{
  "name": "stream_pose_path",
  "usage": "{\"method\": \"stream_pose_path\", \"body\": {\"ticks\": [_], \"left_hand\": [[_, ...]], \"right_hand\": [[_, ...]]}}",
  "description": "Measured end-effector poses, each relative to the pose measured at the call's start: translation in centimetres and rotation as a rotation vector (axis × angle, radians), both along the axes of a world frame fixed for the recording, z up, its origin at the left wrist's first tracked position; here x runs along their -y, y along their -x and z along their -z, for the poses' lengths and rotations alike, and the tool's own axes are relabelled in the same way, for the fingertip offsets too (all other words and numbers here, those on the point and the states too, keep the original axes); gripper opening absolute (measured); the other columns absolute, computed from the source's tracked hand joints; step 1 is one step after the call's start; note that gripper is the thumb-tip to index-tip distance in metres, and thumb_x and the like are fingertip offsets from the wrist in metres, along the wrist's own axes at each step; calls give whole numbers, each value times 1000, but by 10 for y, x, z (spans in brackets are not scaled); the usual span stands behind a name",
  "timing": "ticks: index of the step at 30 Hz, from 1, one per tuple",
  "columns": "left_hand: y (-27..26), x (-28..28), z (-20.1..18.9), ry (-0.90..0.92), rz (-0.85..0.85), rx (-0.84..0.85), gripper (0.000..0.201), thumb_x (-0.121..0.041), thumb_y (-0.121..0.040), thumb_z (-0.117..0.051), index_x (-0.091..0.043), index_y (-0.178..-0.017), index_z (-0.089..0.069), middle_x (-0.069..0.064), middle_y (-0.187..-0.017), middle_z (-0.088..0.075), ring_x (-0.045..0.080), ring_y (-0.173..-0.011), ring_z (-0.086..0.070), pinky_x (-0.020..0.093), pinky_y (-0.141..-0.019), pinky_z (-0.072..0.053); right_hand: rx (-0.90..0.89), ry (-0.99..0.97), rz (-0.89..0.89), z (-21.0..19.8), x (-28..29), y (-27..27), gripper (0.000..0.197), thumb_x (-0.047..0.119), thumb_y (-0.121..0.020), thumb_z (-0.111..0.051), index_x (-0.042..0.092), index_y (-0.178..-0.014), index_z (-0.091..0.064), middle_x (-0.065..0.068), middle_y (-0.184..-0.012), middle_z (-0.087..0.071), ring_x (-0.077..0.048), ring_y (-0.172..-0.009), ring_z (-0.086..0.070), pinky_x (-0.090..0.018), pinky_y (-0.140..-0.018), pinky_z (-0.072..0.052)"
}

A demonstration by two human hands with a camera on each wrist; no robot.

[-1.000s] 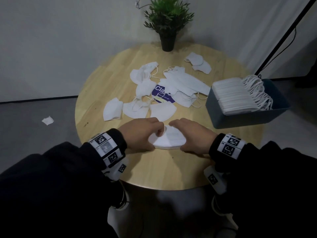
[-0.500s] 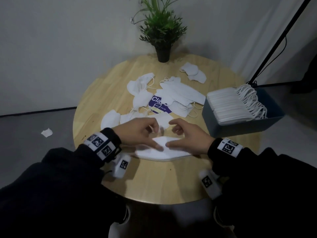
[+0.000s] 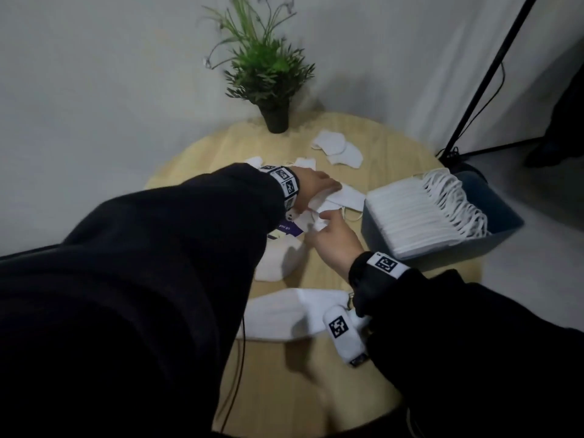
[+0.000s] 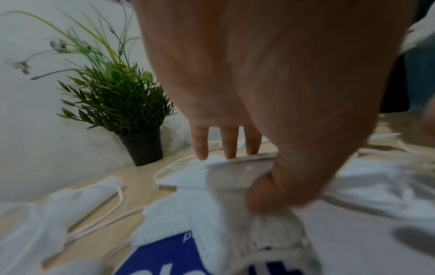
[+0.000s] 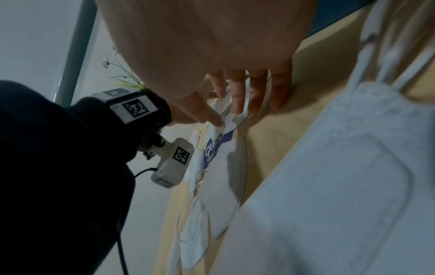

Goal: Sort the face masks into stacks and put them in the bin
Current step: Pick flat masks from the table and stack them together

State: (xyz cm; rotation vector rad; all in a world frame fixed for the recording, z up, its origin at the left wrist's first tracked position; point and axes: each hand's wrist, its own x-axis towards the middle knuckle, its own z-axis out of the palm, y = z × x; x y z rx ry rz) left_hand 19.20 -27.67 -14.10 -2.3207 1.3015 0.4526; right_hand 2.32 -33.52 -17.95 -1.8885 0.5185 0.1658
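Loose white face masks (image 3: 344,197) lie in a heap at mid-table, around a blue-labelled packet (image 3: 286,230). My left hand (image 3: 319,184) reaches across onto the heap. In the left wrist view its fingers (image 4: 229,145) lie on a mask (image 4: 226,176) and the thumb pinches it from the near side. Just in front, my right hand (image 3: 331,222) has straight fingers (image 5: 237,96) touching the heap's edge. A sorted stack of masks (image 3: 278,314) lies near the front, partly under my right wrist. The blue bin (image 3: 467,257) at the right holds a row of stacked masks (image 3: 417,216).
A potted plant (image 3: 275,118) stands at the table's back edge, with two more masks (image 3: 338,150) to its right. A black stand pole (image 3: 483,77) rises behind the bin. My left sleeve hides the table's left side. Bare wood (image 3: 300,390) shows at the front.
Both hands have left the front stack and moved forward to the loose heap. The left arm now stretches across the table. The view has shifted closer.
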Motion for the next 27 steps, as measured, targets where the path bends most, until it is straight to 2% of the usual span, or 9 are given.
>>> {"method": "stream_pose_path", "body": {"ticks": [3, 7, 11, 14, 18, 20, 22, 25, 27], "left_hand": [[0, 1, -8, 144, -60, -27, 55, -26, -96, -63, -29, -150, -52, 3, -141, -61, 29, -127, -58, 41, -101, -48], [-2, -20, -38, 450, -245, -54, 25, -19, -97, -59, -19, -113, -77, 1, -106, -74, 26, -103, -66, 30, -84, -43], [10, -57, -72, 783, -518, -96, 12, -20, -98, -65, -16, -101, -76, -2, -89, -70, 18, -84, -61, 27, -76, -43], [28, -88, -90, 1039, -715, -244, 11, -18, -97, -65, -17, -89, -72, -4, -78, -64, 16, -71, -57, 31, -72, -46], [71, -126, -87, 1227, -930, -484, 23, -11, -97, -65, -20, -78, -73, 8, -84, -64, 22, -78, -57, 34, -71, -47], [95, -136, -79, 1268, -1035, -542, 22, -9, -97, -64, -18, -79, -72, 7, -85, -65, 22, -75, -59, 27, -63, -49], [111, -139, -70, 1318, -1129, -584, 19, -5, -98, -64, -16, -83, -70, 3, -81, -68, 18, -68, -62, 21, -52, -50], [124, -132, -61, 1334, -1131, -676, 10, -6, -98, -67, -11, -90, -71, 4, -83, -72, 17, -69, -69, 26, -54, -55], [118, -122, -59, 1322, -1071, -714, 14, -15, -101, -65, -9, -91, -74, 4, -85, -74, 16, -72, -70, 27, -61, -57]], "right_hand": [[1, -1, -7, -1, 4, -1, 60, 36, -91, -66, 24, -145, -44, -8, -133, -62, -27, -121, -61, -42, -104, -49], [6, 10, -17, -8, 9, 1, 55, 33, -96, -66, 21, -146, -46, -6, -133, -59, -27, -121, -60, -37, -101, -48], [17, -12, -10, -20, 9, 9, 49, 31, -99, -63, 20, -144, -48, -4, -124, -61, -26, -114, -61, -36, -96, -49], [30, -73, 27, -29, 6, 13, 43, 29, -99, -62, 20, -140, -52, -1, -116, -63, -25, -113, -61, -38, -99, -49], [28, -218, 70, -33, 1, 17, 43, 41, -91, -63, 25, -131, -57, -2, -126, -65, -24, -118, -62, -49, -107, -51], [31, -287, 76, -35, -2, 18, 38, 39, -95, -60, 23, -129, -58, -5, -125, -66, -24, -110, -65, -44, -99, -55], [30, -445, 86, -42, -6, 21, 30, 35, -103, -54, 16, -126, -59, -9, -116, -70, -27, -95, -67, -41, -81, -55], [50, -646, 26, -48, -14, 24, 35, 41, -105, -57, 11, -119, -67, -11, -105, -75, -31, -90, -74, -46, -74, -62], [115, -595, -10, -48, -16, 25, 24, 29, -104, -63, 10, -118, -68, -11, -113, -76, -29, -95, -75, -42, -65, -64]]}}
